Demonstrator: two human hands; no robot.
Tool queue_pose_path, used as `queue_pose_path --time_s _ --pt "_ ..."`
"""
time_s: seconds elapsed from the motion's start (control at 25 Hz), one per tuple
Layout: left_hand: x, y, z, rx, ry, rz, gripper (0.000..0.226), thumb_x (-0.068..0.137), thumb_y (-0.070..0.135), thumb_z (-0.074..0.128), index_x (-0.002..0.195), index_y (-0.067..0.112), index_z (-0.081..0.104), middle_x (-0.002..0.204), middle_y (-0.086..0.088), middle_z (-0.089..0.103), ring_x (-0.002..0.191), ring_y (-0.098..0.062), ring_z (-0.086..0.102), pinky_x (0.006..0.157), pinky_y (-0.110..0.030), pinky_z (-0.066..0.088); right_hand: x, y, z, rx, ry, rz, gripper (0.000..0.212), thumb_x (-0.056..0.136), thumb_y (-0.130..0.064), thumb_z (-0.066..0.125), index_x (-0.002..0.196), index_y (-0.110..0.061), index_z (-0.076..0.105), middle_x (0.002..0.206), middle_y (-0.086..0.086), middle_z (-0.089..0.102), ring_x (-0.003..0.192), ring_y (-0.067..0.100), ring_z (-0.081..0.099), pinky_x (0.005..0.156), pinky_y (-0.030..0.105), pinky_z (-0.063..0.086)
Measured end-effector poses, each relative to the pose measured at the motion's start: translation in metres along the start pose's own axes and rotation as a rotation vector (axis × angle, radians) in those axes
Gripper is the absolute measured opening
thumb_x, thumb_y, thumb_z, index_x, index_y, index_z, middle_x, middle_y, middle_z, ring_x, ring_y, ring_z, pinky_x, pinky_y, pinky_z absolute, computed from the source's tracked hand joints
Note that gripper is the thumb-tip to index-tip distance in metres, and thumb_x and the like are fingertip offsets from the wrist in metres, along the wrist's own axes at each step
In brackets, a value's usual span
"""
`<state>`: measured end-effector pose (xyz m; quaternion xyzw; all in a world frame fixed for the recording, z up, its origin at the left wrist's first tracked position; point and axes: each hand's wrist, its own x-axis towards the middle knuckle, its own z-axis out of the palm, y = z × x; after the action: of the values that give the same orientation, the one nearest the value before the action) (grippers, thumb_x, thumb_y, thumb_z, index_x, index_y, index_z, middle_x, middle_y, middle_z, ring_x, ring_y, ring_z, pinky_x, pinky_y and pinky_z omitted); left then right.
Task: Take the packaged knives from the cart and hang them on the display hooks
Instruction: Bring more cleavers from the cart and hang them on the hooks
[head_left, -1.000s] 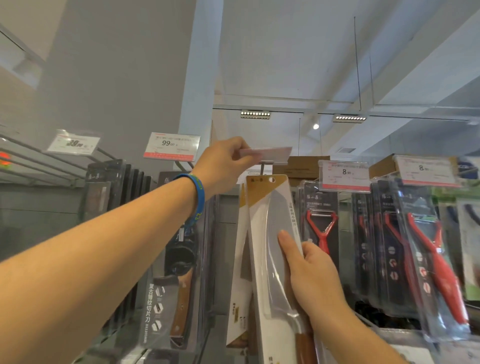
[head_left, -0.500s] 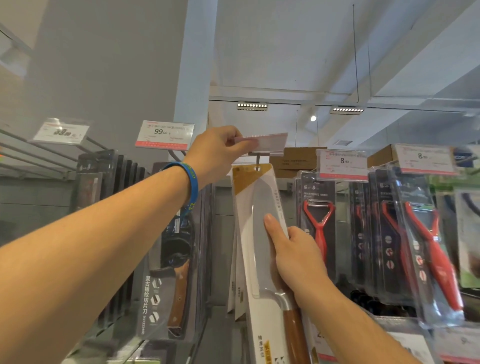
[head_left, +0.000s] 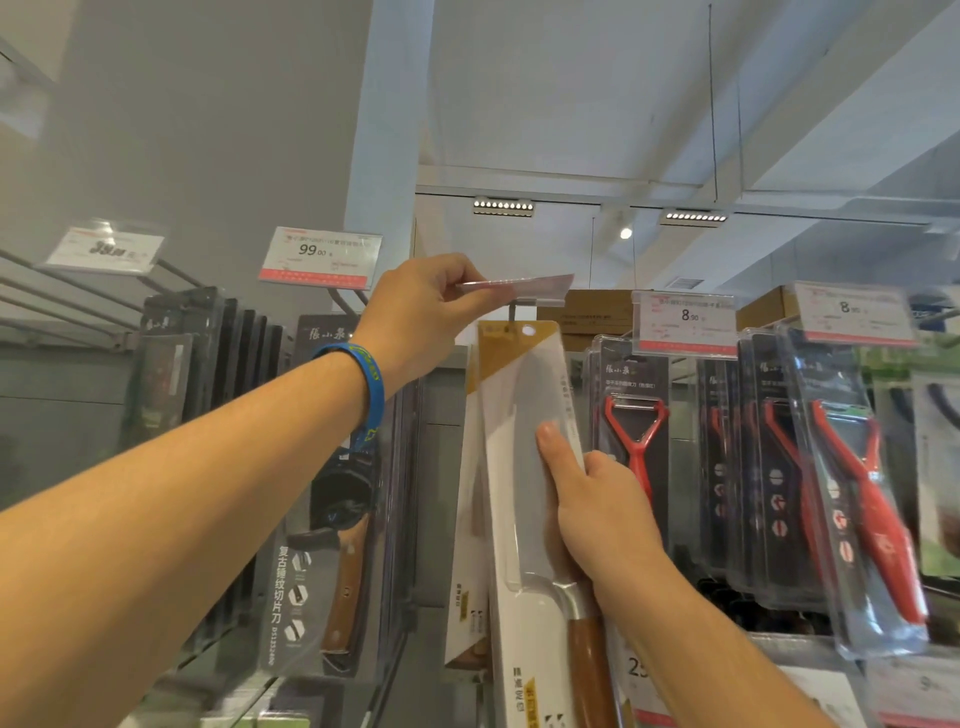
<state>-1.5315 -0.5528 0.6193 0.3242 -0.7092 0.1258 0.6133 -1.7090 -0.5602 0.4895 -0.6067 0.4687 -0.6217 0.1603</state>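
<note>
Pinches price tag level with left grip; clasps packaged knife upright in right grip.

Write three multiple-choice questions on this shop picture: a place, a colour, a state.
1. Where do the red peelers hang from the white knife package? A left; B right; C above.
2. Which colour is the wristband? A blue; B red; C white.
3. What does the left hand do? A hangs idle; B grips a peeler; C pinches the price tag.
Answers: 1 B, peelers hang right of the package; 2 A, a blue band circles the left wrist; 3 C, it pinches the tag's edge.
</note>
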Motion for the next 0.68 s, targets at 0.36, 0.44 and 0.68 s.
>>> queue_pose_path --time_s 0.36,0.44,0.68 --pt "-0.001 0.001 0.002 0.044 0.001 0.028 0.022 0.089 0.051 0.064 0.09 0.029 0.066 0.076 0.014 0.061 0.07 -0.005 0.055 0.058 -0.018 0.038 0.005 -0.009 -0.004 0.016 -0.13 0.12 0.06 0.091 -0.077 0.042 0.097 -0.02 0.062 0.091 0.0 0.069 0.081 0.017 0.066 0.061 0.028 0.048" --pt "0.001 0.002 -0.002 0.051 -0.019 0.018 0.026 0.088 0.053 0.064 0.09 0.027 0.068 0.07 0.014 0.058 0.063 -0.004 0.051 0.053 -0.016 0.036 0.006 -0.015 -0.013 -0.016 -0.156 0.142 0.06 0.091 -0.076 0.044 0.101 -0.021 0.063 0.092 0.0 0.07 0.082 0.018 0.067 0.058 0.027 0.046" --pt "0.009 0.018 -0.01 0.138 -0.07 0.014 0.026 0.086 0.055 0.067 0.078 0.03 0.063 0.066 0.012 0.057 0.056 -0.005 0.046 0.043 -0.01 0.032 0.003 -0.025 -0.018 -0.15 -0.163 0.026 0.065 0.092 -0.074 0.046 0.104 -0.014 0.068 0.094 0.005 0.071 0.086 0.023 0.068 0.088 0.045 0.057"
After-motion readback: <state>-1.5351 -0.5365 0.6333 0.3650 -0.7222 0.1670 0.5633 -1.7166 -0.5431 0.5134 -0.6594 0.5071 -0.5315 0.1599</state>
